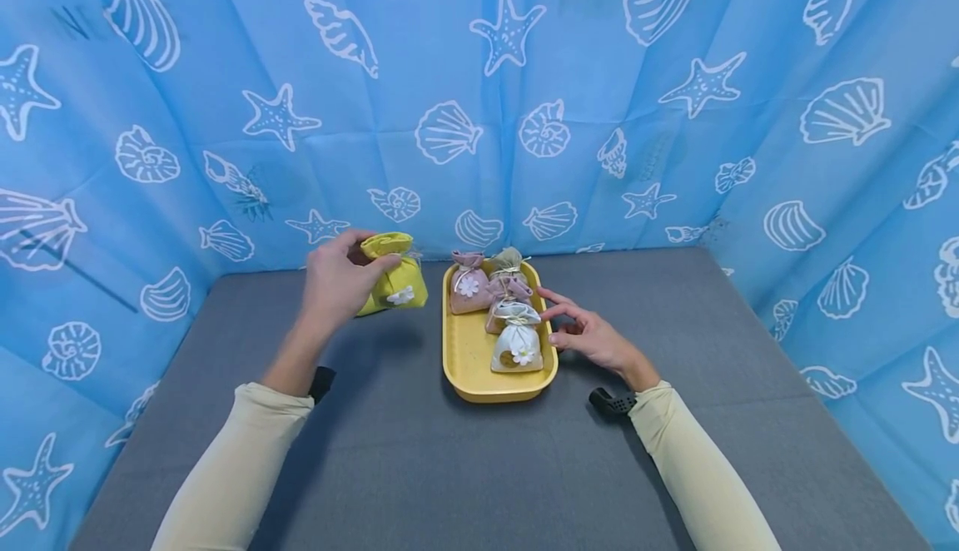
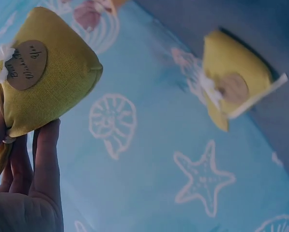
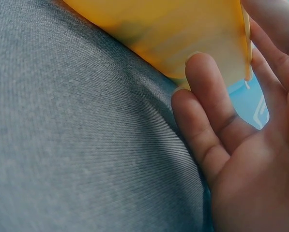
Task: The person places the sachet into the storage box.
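Note:
My left hand [image 1: 340, 276] pinches a yellow drawstring pouch [image 1: 404, 280] by its tied neck, holding it up left of the tray. The pouch has a white flower and a round brown tag [image 2: 27, 65]. A second yellow pouch [image 2: 236, 77] lies on the table beyond, in the left wrist view; in the head view it is mostly hidden. At the right side of the yellow tray [image 1: 468, 380], my right hand [image 1: 592, 339] rests with loosely bent fingers [image 3: 207, 79] against the wall and rim. Inside the tray stand a white pouch [image 1: 517, 347], two pink pouches [image 1: 469, 285] and an olive one [image 1: 507, 260].
The grey cloth-covered table [image 1: 479, 476] extends around the tray. A blue curtain [image 1: 449, 60] printed with shells and starfish encloses its back and sides. Black straps [image 1: 610, 401] sit at the wrists.

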The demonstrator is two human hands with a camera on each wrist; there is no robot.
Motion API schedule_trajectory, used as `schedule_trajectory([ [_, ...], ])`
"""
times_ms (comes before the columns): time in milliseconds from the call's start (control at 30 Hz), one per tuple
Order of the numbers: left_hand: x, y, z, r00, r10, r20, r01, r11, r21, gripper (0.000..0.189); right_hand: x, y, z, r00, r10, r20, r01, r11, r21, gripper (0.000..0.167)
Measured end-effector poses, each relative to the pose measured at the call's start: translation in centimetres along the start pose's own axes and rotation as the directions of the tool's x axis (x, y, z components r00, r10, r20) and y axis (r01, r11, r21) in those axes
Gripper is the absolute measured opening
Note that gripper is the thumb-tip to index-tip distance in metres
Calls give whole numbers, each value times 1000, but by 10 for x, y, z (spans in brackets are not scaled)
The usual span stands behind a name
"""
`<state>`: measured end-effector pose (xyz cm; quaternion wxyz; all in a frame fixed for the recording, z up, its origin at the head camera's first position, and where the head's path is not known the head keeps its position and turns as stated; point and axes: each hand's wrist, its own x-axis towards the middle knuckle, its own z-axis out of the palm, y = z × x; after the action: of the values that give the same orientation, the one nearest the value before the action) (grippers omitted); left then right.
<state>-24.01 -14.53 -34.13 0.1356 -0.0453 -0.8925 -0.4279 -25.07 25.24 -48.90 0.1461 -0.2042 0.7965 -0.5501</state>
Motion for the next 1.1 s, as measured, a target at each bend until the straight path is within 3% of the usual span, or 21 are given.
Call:
schedule_trajectory([
  [333, -6, 11, 29, 1000, -9, 8, 10, 988, -157, 45, -1, -2, 1, 1000, -10, -6, 10, 1000, -2, 32],
  [500, -4, 20, 44, 998, -38, 42, 44, 986, -159, 47, -1, -2, 1, 1000, -2, -2, 2, 1000, 1, 31],
  [700, 0, 26, 64, 997, -41, 70, 49, 992, -113, 44, -1, -1, 1, 1000, -11, -2, 11, 1000, 7, 32],
  [1100, 2, 34, 102, 986, -8, 164, -8, 995, 95, 30, -1, 1, 1, 1000, -20, 6, 20, 999, 28, 32],
])
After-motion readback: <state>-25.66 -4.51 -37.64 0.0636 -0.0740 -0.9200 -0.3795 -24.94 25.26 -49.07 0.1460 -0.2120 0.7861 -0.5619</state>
